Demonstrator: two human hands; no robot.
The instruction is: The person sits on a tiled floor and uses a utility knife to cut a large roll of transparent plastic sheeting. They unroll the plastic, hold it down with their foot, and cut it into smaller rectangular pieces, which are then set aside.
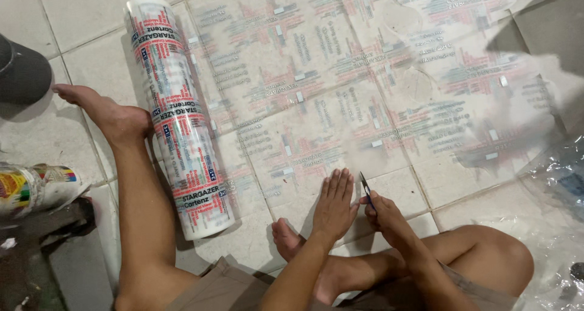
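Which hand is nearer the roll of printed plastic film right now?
Left. The left hand lies flat on the unrolled sheet, to the right of the roll with bare sheet between them. The right hand, holding a small blade, sits farther right.

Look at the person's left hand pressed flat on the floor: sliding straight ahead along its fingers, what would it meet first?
The left hand already rests on the clear printed plastic sheet; sliding ahead, it would probably meet only more sheet.
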